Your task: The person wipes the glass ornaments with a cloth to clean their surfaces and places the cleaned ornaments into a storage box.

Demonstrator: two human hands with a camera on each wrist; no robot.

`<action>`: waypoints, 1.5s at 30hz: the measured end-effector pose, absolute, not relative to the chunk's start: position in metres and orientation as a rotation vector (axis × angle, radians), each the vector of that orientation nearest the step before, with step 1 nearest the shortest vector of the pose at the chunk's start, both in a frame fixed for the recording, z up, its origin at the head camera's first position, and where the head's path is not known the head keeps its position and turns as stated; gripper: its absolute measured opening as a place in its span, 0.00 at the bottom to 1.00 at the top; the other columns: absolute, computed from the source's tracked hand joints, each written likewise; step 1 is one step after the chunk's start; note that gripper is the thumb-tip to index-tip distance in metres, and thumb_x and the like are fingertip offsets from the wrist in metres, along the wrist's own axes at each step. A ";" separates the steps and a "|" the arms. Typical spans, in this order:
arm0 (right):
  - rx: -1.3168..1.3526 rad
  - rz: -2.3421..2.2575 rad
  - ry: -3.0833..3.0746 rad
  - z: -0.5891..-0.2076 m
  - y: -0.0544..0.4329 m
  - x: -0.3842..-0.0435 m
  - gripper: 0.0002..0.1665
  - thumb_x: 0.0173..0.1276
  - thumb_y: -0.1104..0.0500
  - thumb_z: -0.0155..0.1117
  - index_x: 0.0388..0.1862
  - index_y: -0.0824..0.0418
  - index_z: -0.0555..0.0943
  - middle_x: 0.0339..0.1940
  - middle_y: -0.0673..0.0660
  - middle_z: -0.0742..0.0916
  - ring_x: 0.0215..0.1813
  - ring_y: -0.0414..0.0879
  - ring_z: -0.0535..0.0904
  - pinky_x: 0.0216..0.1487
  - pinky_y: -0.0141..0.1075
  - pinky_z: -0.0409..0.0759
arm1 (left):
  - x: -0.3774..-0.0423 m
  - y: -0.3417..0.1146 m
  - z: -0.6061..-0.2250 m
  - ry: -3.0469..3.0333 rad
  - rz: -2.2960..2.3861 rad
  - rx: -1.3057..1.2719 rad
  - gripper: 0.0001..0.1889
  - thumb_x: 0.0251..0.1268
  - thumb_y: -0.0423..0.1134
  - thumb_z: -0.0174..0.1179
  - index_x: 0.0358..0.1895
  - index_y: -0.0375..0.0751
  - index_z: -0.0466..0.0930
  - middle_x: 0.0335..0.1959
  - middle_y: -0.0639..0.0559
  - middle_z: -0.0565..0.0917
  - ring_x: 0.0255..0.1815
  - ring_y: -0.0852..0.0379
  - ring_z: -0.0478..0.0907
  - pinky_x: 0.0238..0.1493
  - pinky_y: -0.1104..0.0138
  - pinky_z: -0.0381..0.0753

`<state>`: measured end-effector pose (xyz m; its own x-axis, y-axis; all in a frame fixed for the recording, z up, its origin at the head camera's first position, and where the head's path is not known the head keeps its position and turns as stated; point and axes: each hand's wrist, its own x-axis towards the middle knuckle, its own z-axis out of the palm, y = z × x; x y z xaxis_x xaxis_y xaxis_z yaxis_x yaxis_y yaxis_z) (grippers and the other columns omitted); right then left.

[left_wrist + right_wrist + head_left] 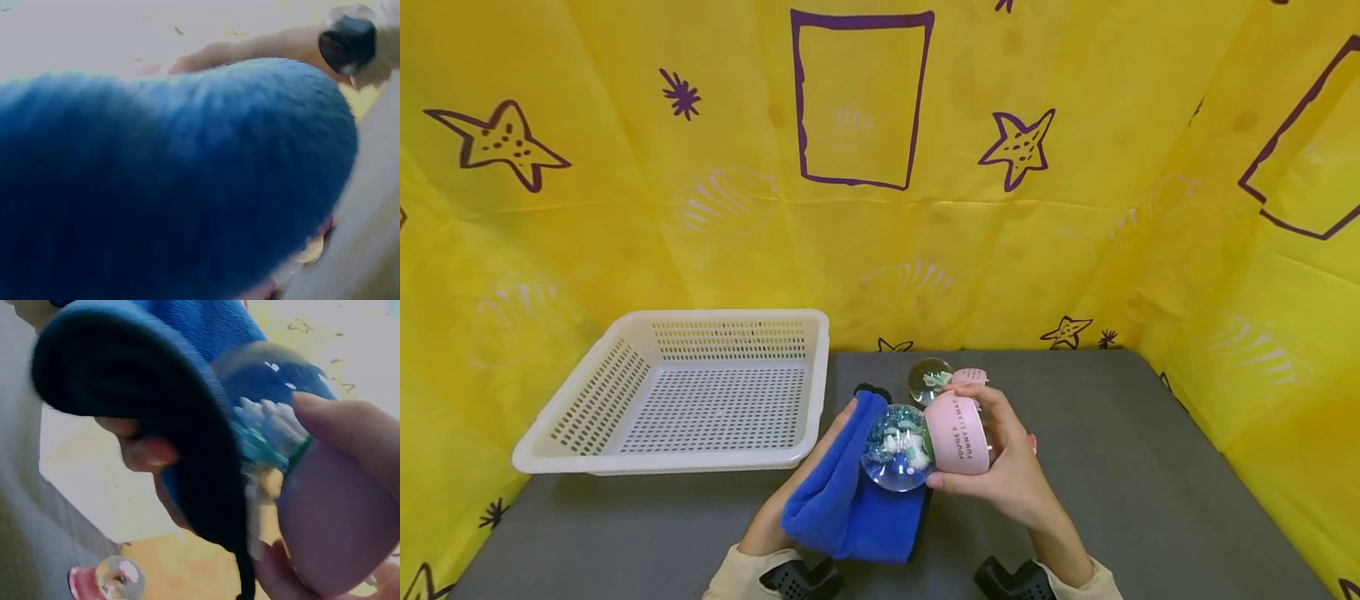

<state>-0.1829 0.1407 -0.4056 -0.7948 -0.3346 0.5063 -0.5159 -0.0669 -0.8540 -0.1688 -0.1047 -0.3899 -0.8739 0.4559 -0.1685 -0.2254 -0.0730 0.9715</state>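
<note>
Left hand: mostly buried behind the blue cloth [850,517], but a few bent fingers [150,454] peek out under a fold, so the left hand [803,473] has hold of it.
Right hand: wrapped partway round a pink base [957,435], thumb on one side and fingers on the other; the right hand [1009,462] hides the bottom end.
Snow globe: up between the hands, tipped on its side, dome of the snow globe [897,447] against the cloth. Clear ball, teal glitter, whitish figure that's tough to make out; dark lettering on the base, "FUNNY LLAMA" readable.
Second globe: lies behind on the gray surface [1120,467], the second globe [931,381] partly covered by the first.
Mystery bits: black scalloped thing [872,390] poking out past the cloth, and a red scrap [1033,443] behind the right hand, too covered to ID.
Left wrist view: basically blurry cloth.
White basket [670,462]: left side.
</note>
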 end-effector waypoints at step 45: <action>0.387 2.496 -2.230 -0.402 0.123 -0.180 0.30 0.73 0.59 0.53 0.64 0.60 0.48 0.32 0.55 0.84 0.27 0.46 0.84 0.31 0.38 0.82 | -0.169 -0.087 -0.406 2.925 1.996 1.129 0.30 0.59 0.25 0.65 0.66 0.42 0.71 0.72 0.41 0.69 0.71 0.45 0.71 0.73 0.68 0.66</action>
